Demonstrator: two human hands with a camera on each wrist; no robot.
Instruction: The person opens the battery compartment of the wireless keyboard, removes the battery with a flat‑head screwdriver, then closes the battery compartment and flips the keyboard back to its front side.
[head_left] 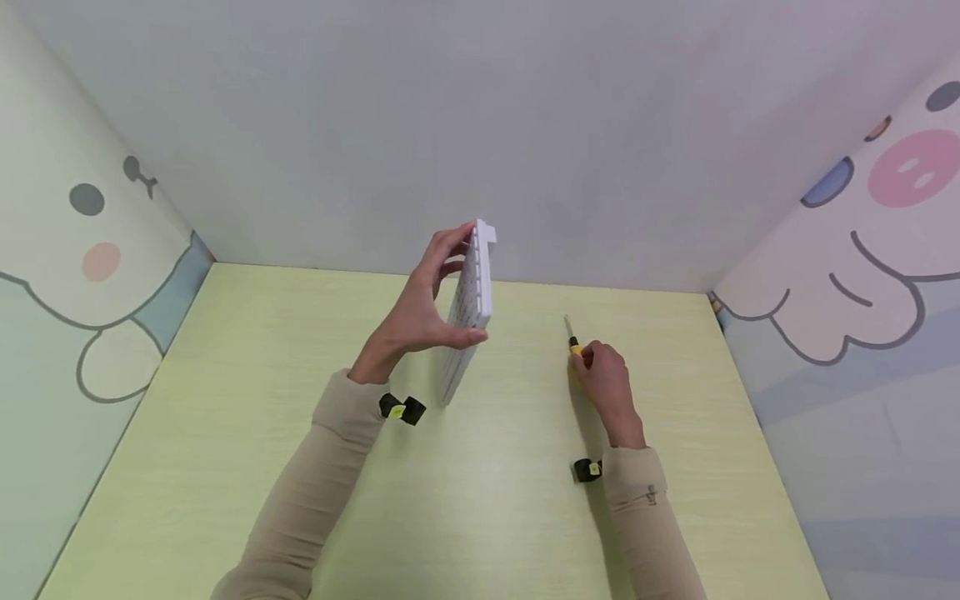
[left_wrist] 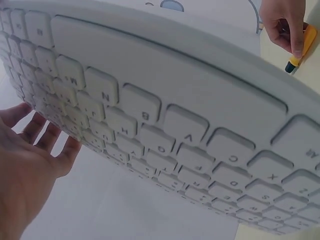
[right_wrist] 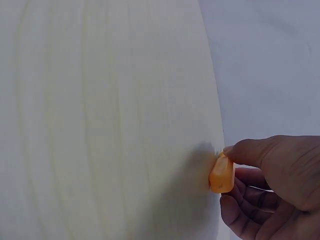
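A white keyboard (head_left: 480,283) stands tilted on its edge above the table, its keys facing left. My left hand (head_left: 420,308) grips it across its width, thumb at the near edge and fingers at the far one. In the left wrist view the keyboard's keys (left_wrist: 145,102) fill most of the picture. To the right, my right hand (head_left: 606,379) pinches a screwdriver (head_left: 575,347) by its yellow-orange handle. The metal shaft points away from me toward the wall. From the right wrist view, the handle's end (right_wrist: 222,177) shows between thumb and fingers, close to the tabletop.
The pale yellow-green table (head_left: 465,500) meets a grey wall (head_left: 600,150) at its far edge. Side panels with cartoon animals (head_left: 847,250) stand left and right. Small black wrist devices (head_left: 587,470) sit at both cuffs.
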